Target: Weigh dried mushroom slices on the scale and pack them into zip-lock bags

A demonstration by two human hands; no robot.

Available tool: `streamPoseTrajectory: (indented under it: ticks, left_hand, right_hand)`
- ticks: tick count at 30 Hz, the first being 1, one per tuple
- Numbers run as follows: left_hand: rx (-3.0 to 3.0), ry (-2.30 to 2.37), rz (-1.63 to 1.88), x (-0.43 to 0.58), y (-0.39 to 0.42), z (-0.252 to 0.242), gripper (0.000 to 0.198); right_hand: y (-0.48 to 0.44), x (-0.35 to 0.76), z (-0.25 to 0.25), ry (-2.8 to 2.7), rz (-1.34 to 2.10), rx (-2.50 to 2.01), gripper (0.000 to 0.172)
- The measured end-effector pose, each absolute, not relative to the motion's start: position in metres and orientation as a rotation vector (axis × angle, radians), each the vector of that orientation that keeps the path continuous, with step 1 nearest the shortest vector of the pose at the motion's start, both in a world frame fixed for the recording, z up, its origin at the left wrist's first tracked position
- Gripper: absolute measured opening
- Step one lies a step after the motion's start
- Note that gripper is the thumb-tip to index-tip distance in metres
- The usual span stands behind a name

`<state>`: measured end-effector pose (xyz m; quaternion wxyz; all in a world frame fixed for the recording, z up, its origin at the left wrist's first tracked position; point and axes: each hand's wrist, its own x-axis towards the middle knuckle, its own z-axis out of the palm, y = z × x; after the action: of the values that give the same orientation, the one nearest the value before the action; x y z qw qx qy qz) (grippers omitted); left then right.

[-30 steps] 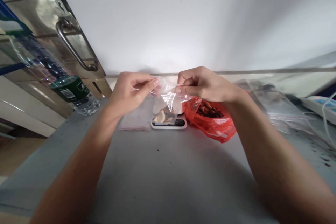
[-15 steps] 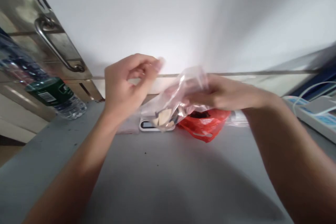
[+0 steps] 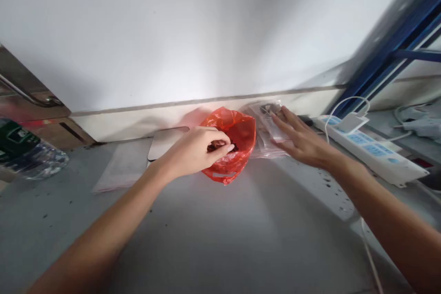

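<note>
The left hand (image 3: 195,150) is seen at the centre of the frame, set at the mouth of the red bag (image 3: 237,135). Its fingers (image 3: 223,140) are curled and bunched together over the opening, and dark pieces (image 3: 212,145) are glimpsed between them and the thumb. Whether anything is pinched cannot be told. The red bag is slumped on the grey surface (image 3: 220,229), close to the wall (image 3: 193,32), with its mouth turned upward.

The right hand (image 3: 298,140) is found right of centre, held flat and released, with the fingers spread. It is laid over the clear bags (image 3: 265,121), which are heaped just beside the red bag on its right and pushed against the foot of the wall. Something dark is seen inside them, but it is too blurred to be made out. Nothing is gripped by this hand.

Left of the red bag, partly hidden behind the left hand, a flat scale (image 3: 164,142) is set. Further left, a thin pile of flat plastic pouches (image 3: 119,170) is spread on the surface. At the far left edge a bottle (image 3: 29,156) is caught, blurred. At the right a white power strip (image 3: 374,156) is laid along the surface, with a charger (image 3: 351,123) plugged into it. A blue frame (image 3: 389,41) is seen running up into the upper right corner.
</note>
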<state>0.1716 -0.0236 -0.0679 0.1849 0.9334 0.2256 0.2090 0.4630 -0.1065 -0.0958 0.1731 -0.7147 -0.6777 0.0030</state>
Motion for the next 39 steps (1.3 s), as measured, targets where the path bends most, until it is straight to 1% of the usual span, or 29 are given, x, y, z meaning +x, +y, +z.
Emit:
streamPoseTrajectory:
  ticks: [2,3,5,8,10,11,13,18,19,21,22,23,28,32,36,39]
  left_hand:
    - [2.652,0.644,0.496,0.179,-0.026,-0.07,0.024]
    - [2.657,0.641,0.464,0.181,-0.027,-0.07,0.025]
    - [2.658,0.63,0.438,0.182,-0.029,-0.068,0.025]
    - [2.649,0.63,0.459,0.175,-0.029,-0.064,0.026]
    - [2.637,0.652,0.495,0.167,-0.026,-0.061,0.026]
    - [2.627,0.671,0.518,0.162,-0.024,-0.06,0.025]
    - [2.606,0.721,0.55,0.15,-0.019,-0.058,0.025]
    - [2.579,0.887,0.423,0.119,-0.009,-0.052,0.033]
    - [2.564,0.907,0.396,0.114,-0.008,-0.052,0.033]
    - [2.534,0.92,0.379,0.105,-0.006,-0.053,0.033]
    - [2.526,0.922,0.383,0.102,-0.005,-0.054,0.033]
    - [2.522,0.925,0.388,0.099,-0.005,-0.054,0.032]
    - [2.539,0.934,0.399,0.09,-0.002,-0.059,0.028]
    - [2.551,0.937,0.379,0.086,0.0,-0.06,0.027]
    - [2.536,0.944,0.338,0.085,-0.001,-0.061,0.026]
    - [2.538,0.936,0.326,0.086,-0.004,-0.06,0.025]
  right_hand:
    - [-0.108,0.467,-0.106,-1.994,0.082,-2.064,0.089]
    - [-0.108,0.468,-0.108,-1.994,0.083,-2.067,0.089]
    - [-0.106,0.467,-0.105,-1.969,0.018,-2.017,0.077]
    - [-0.101,0.455,-0.093,-1.907,-0.216,-1.787,0.056]
    - [-0.096,0.439,-0.081,-1.863,-0.282,-1.666,0.046]
    - [-0.094,0.429,-0.074,-1.862,-0.252,-1.643,0.042]
    - [-0.088,0.408,-0.061,-1.95,-0.087,-1.654,0.035]
    - [-0.061,0.363,-0.046,-2.344,0.504,-1.887,0.011]
    - [-0.054,0.357,-0.046,-2.364,0.61,-1.927,0.014]
    - [-0.043,0.346,-0.05,-2.366,0.741,-2.003,0.029]
    - [-0.038,0.342,-0.051,-2.363,0.771,-2.037,0.033]
    - [-0.035,0.339,-0.052,-2.369,0.783,-2.067,0.033]
    - [-0.023,0.33,-0.047,-2.379,0.784,-2.147,0.02]
    - [-0.017,0.322,-0.052,-2.341,0.824,-2.149,0.003]
    - [-0.012,0.311,-0.065,-2.339,0.84,-2.208,0.008]
    - [-0.009,0.304,-0.069,-2.325,0.802,-2.285,0.005]
